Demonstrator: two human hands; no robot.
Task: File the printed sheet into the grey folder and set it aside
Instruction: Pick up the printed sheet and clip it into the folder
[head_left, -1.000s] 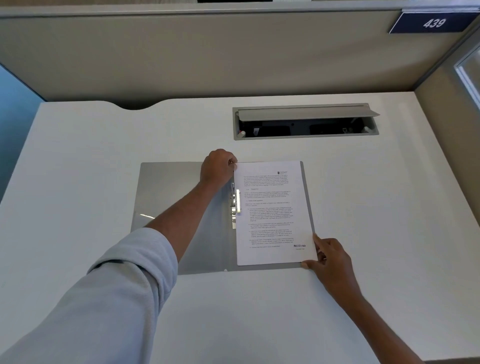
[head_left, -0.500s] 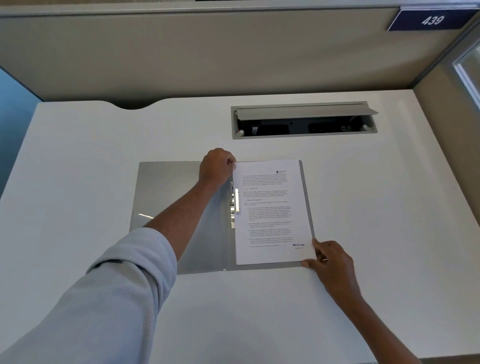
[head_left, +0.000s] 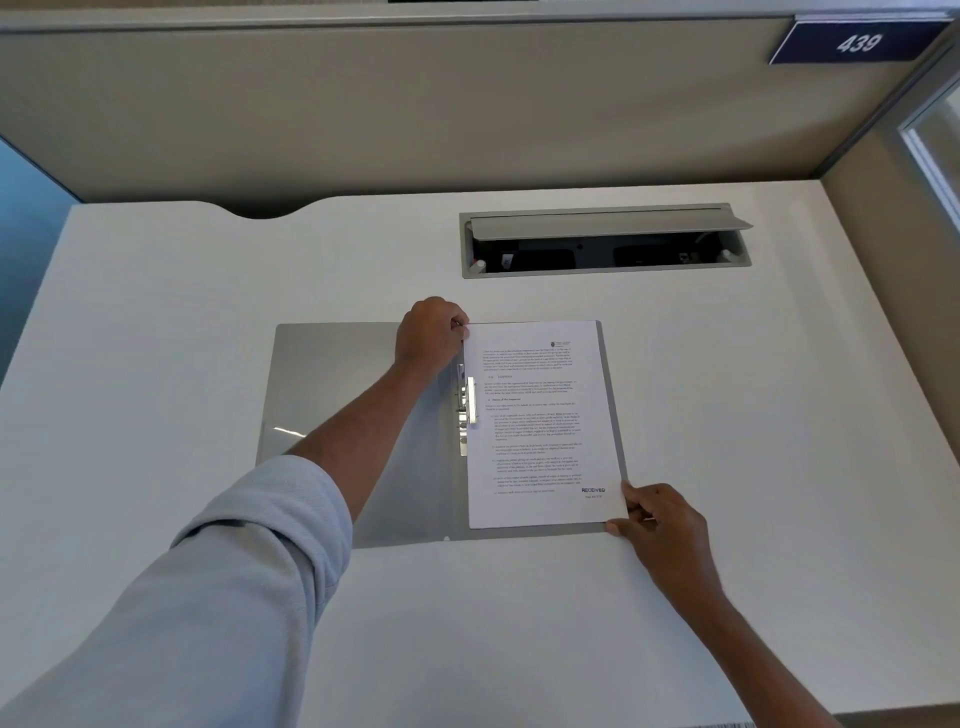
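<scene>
One folder (head_left: 358, 395); one sheet (head_left: 540, 431)

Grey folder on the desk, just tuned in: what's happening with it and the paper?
The grey folder lies open on the white desk, with the printed sheet flat on its right half beside the metal fastener at the spine. The left hand pinches the sheet's top left corner, and the right hand holds its bottom right corner. The sheet looks about lined up. The cover is not closed yet, and the folder is not set aside.
</scene>
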